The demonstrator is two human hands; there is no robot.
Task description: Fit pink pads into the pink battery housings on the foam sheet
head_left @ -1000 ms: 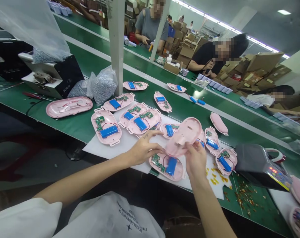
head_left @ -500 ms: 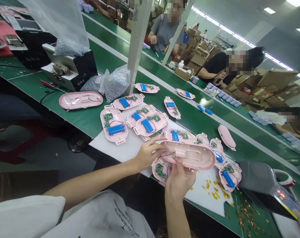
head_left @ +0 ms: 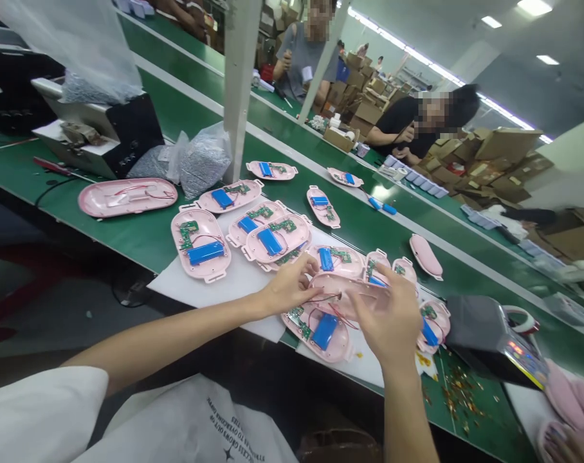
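A pink oval plastic shell (head_left: 337, 286) is held tilted, hollow inside toward me, with thin red and black wires at its middle. My left hand (head_left: 289, 286) is closed at its left end, fingertips beside the wires. Around the right end, my right hand (head_left: 393, 315) grips with the thumb inside and the fingers on the far rim. Just below lies another pink shell half with a blue battery (head_left: 325, 331) and a green circuit board (head_left: 299, 321); red wires run between this half and the held shell.
Several pink halves with batteries and boards, such as one half (head_left: 201, 244), lie on white foam (head_left: 164, 283) and the green bench. A dark machine (head_left: 485, 334) stands right, screws scattered before it. Bags of screws (head_left: 202, 161) sit left by a post (head_left: 238, 83). People work opposite.
My right hand has moved from under the shell to its right end. The shell is lower and tilted, uncovering the battery half below. The whole view has shifted to the right.
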